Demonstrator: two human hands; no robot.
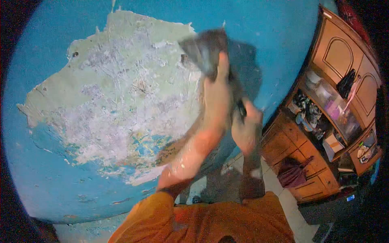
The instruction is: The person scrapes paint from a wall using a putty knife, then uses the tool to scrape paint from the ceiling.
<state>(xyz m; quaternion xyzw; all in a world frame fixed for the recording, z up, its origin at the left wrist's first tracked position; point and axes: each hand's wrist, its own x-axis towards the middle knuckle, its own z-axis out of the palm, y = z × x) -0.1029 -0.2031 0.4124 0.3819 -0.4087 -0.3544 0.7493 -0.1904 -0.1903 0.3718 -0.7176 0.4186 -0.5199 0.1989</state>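
Observation:
Both my hands are on a wide-bladed scraper, blurred by motion, at the right edge of a bare patch in the blue painted wall. My left hand grips it close behind the blade, one finger stretched up along the metal. Lower and to the right, my right hand is closed round the dark handle. Ragged paint edges border the pale grey-green patch, and its lower part is whitish with blue flecks. A dark shadow falls on the wall right of the blade.
To the right stands a brown wooden cabinet with arched doors and shelves full of jumbled items. A black bag and a maroon umbrella-like cloth hang on it. Pale floor tiles show below, beside my orange shirt.

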